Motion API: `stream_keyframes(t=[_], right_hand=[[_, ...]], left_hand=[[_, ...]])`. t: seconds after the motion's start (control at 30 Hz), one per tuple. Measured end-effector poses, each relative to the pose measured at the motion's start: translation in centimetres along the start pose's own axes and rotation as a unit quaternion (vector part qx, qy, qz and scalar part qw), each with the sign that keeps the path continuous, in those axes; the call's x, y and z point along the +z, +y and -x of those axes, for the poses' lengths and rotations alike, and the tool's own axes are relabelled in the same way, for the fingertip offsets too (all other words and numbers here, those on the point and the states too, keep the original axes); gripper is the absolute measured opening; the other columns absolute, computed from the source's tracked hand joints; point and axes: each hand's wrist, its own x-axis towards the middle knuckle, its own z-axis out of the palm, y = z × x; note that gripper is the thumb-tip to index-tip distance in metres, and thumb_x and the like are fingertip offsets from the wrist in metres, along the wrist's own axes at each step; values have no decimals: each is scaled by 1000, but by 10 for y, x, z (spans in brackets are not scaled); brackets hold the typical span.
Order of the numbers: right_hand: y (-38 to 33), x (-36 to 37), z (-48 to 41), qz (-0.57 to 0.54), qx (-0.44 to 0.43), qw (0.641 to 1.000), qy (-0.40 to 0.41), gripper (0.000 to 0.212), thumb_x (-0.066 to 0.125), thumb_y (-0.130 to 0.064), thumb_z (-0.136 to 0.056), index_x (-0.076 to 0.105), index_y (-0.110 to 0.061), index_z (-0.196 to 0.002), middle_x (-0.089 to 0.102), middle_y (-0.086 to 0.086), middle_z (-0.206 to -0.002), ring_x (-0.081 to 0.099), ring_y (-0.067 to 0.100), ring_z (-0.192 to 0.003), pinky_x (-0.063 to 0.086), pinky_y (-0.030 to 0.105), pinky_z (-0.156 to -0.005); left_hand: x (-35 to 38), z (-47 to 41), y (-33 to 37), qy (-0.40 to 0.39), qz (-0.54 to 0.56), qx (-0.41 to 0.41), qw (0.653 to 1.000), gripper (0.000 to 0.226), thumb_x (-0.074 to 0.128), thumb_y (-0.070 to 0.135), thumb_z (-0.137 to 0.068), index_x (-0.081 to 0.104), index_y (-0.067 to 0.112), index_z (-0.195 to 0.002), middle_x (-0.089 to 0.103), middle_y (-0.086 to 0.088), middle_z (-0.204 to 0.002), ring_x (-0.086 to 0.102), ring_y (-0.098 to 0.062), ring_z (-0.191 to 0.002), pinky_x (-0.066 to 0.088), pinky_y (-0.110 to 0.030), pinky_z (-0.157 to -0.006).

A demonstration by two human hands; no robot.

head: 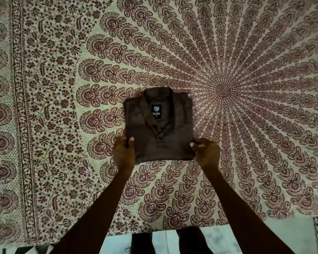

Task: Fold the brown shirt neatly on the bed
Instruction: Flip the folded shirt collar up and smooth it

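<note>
The brown shirt lies on the bed as a compact folded rectangle, collar at the far end, dark neck label and front buttons facing up. My left hand grips its near left corner, thumb on top of the cloth. On the opposite side my right hand pinches the near right corner, fingers curled around the edge. Both forearms reach in from the bottom of the view.
A cream bedsheet with a dark red radial mandala print covers the bed, and a floral border strip runs down its left side. The bed's near edge meets a pale floor where my legs stand.
</note>
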Motion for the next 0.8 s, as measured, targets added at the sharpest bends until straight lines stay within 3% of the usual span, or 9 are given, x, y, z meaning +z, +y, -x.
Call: stream_keyframes(t=[0.07,0.13,0.3,0.5,0.6,0.7,0.8], right_hand=[[-3,4,-1,20,13,999,-29,13,76,-22,-80,77,-14,-90,71,3,-75,63,15,-67,38,8,-52],[-2,11,-1,47,17,997,-50,17,78,-28,-77,76,-15,-87,68,3,-72,59,14,-66,40,20,-56],[-4,24,-10,30,57,994,-90,14,76,-19,-79,74,-6,-85,60,1,-65,59,20,-69,38,22,-62],[13,29,-18,21,116,986,-121,23,68,-22,-87,73,-5,-101,72,16,-100,67,32,-97,44,27,-73],[0,27,-17,32,99,993,-63,33,58,-35,-94,70,-5,-93,70,17,-97,64,33,-96,38,29,-74],[-16,30,-25,-17,99,995,26,28,54,-28,-96,67,-5,-105,69,15,-103,62,29,-97,32,25,-71],[-32,37,-48,-81,90,990,77,25,56,-24,-96,69,-6,-108,70,15,-105,64,31,-99,35,23,-72]], left_hand=[[-4,4,-1,-3,4,6,1000,27,65,28,-90,64,1,-95,69,-18,-89,65,-32,-84,48,-38,-72],[-6,5,-1,-9,-10,15,1000,26,65,26,-89,66,0,-92,68,-17,-87,64,-31,-82,46,-36,-70],[-8,2,-1,-5,-2,-7,1000,22,61,19,-92,64,-3,-93,68,-21,-93,62,-29,-85,42,-34,-72],[-9,0,-11,-53,22,-38,998,27,59,18,-94,63,-9,-98,60,-15,-89,49,-17,-84,24,-20,-61],[-11,-7,-16,-61,20,-38,997,28,58,27,-95,65,-1,-97,67,-17,-96,58,-24,-86,27,-23,-65],[-11,-17,-4,-37,33,-17,999,27,56,31,-95,65,6,-101,68,-12,-97,57,-20,-85,33,-25,-70],[-9,-33,20,-24,91,25,995,25,57,30,-95,66,8,-100,68,-8,-93,57,-17,-83,35,-22,-69]])
